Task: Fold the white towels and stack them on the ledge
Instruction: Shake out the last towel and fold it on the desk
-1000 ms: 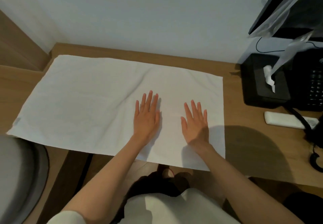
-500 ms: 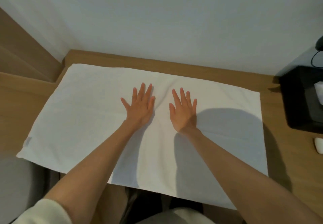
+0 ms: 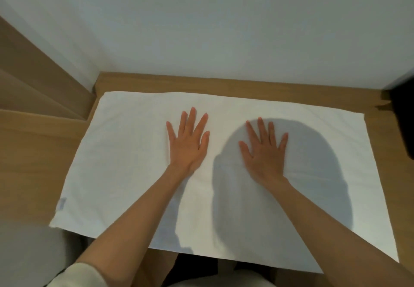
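I am pressing my flat left hand (image 3: pixel 187 145) and right hand (image 3: pixel 265 154) on the soft, limp towel (image 3: pixel 116 163); corners look best for lifting.

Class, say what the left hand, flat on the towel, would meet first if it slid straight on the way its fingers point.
The left hand would cross the white towel, then bare wooden surface, and likely meet the wall first; nothing stands between.
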### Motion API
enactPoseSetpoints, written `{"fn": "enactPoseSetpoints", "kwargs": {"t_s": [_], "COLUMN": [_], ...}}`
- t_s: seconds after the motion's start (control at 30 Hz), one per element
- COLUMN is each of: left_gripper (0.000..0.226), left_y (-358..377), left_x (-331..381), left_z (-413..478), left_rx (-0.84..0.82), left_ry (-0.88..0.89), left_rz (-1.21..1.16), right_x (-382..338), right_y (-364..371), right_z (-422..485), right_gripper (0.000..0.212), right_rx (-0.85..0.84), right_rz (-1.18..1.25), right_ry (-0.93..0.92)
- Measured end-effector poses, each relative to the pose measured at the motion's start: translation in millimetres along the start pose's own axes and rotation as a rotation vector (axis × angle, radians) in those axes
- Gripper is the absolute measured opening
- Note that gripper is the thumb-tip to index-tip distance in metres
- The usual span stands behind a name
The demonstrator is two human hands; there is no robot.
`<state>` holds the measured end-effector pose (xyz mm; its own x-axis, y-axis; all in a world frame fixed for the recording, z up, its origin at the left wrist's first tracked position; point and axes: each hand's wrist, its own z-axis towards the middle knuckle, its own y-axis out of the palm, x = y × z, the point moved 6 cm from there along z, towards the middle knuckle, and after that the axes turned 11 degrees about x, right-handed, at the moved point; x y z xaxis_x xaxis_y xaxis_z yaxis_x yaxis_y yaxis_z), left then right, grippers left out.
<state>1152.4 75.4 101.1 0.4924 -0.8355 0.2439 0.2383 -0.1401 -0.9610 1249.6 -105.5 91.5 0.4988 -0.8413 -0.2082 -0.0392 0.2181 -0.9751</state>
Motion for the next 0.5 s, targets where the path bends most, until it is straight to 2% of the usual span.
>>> {"fn": "enactPoseSetpoints", "kwargs": {"t_s": [0.1,0.17,0.37,0.5], "left_gripper": [0.051,0.052,0.055,0.052], "left_y": [-20.6,-27.6,-28.4,-30.2], "left_x": [-30.2,-52.7,-110.0,-143.2], "left_z": [7.6,14.6,38.4,51.5], "left_rx": [0.099,0.093,-0.007,-0.020], "left_ry": [-0.037,-0.097,-0.276,-0.345], "left_rz": [-0.020,-0.022,-0.020,0.022], "right_x": [-20.3,-47.2,-131.0,-148.0], "right_y": [-12.9,-17.8,8.0,32.3], "right_z": [1.5,7.1,30.3,39.5], "right_gripper": [0.057,0.054,0.055,0.060], "right_rx": [0.110,0.142,-0.023,-0.100], "right_rz": [0.049,0.096,0.146,0.068], "right_ry": [-0.015,-0.057,-0.131,-0.060]}}
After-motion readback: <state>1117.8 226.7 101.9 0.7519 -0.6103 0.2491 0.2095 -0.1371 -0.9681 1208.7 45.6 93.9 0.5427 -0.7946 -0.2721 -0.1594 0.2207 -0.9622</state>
